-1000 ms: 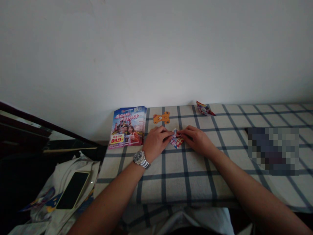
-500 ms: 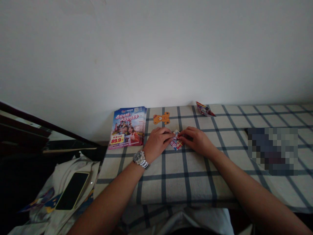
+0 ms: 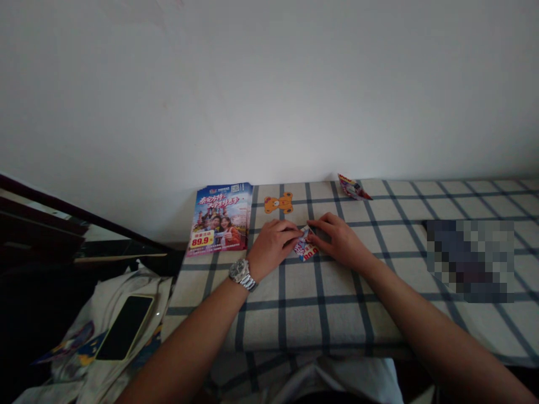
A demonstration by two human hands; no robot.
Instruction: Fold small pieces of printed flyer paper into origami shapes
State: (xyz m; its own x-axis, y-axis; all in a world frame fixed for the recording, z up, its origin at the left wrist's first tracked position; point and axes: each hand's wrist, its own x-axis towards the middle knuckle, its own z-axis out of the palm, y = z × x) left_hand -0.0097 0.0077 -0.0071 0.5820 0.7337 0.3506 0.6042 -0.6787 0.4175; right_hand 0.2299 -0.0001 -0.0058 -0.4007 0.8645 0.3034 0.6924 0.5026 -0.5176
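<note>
A small folded paper [image 3: 306, 249] is held down on the checked tablecloth [image 3: 303, 303], towards the far side of the table. It is pinched between the fingertips of the left hand [image 3: 272, 247] and the right hand [image 3: 339, 241]. A flyer stack [image 3: 219, 217], a bear cutout [image 3: 278, 202] and a second folded piece [image 3: 352, 188] are set along the plain white wall [image 3: 269, 84]. A phone [image 3: 125, 326] is laid beside the table, lower left.

My left hand [image 3: 273, 246] and right hand [image 3: 337, 240] pinch a small folded paper [image 3: 306, 248] flat on the checked table [image 3: 320, 303]; a flyer stack [image 3: 219, 217] lies left of it, a bear cutout [image 3: 278, 202] beyond.
</note>
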